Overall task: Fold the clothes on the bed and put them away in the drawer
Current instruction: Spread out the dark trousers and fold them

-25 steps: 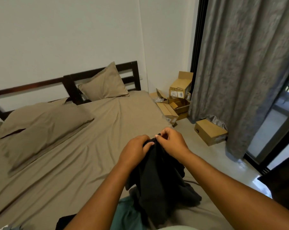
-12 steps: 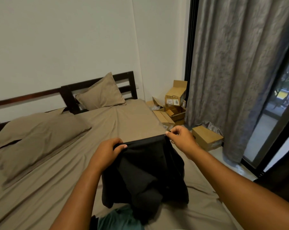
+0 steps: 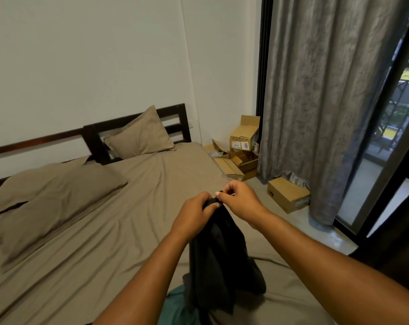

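Head camera: left hand (image 3: 194,213) and right hand (image 3: 239,200), fingers curled, pinch the bunched top edge of a dark garment (image 3: 222,259). It hangs above the bed (image 3: 105,231), its lower end pooled beside a teal garment (image 3: 175,308). Finding both corners first should give a flatter fold.

plain white wall (image 3: 105,55) behind bed (image 3: 151,184), taupe sheet, dark slatted wooden headboard (image 3: 175,111). two taupe pillows: one (image 3: 140,134) propped against headboard, other (image 3: 53,184) flat at left. grey curtain (image 3: 327,90) at right, black-framed glass door (image 3: 405,113) beside it, daylight outside. grey floor (image 3: 316,226); open cardboard boxes (image 3: 243,137) in corner, closed box (image 3: 288,194) near curtain hem.
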Motion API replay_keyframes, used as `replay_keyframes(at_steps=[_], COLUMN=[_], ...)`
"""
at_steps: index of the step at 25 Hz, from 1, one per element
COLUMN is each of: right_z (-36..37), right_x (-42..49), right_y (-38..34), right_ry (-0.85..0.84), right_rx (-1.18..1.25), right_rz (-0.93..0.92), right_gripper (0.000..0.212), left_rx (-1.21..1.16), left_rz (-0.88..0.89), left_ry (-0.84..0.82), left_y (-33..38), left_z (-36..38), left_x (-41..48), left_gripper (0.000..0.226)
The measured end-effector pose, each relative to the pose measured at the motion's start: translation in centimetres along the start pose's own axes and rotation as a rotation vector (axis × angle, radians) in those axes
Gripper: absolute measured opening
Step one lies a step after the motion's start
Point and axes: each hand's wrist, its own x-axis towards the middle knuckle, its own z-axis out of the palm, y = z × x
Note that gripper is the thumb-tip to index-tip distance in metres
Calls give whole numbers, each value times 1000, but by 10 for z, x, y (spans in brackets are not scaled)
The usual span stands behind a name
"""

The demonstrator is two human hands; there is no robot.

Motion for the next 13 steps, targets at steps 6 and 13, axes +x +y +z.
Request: replay_keyframes(at_steps=[6,13], right_z=[-21,-32], right_x=[-1,9], right_y=[20,10], right_ry=[115,199], right_rx=[43,74], right_rz=[116,116], right_gripper=[16,15], left_rx=[-72,-287], left_rz=[47,-81], left_ry=[8,-29], left_y=[-9,-41], left_z=[-35,-65], left_x=[-12,-32], left_gripper=[17,24])
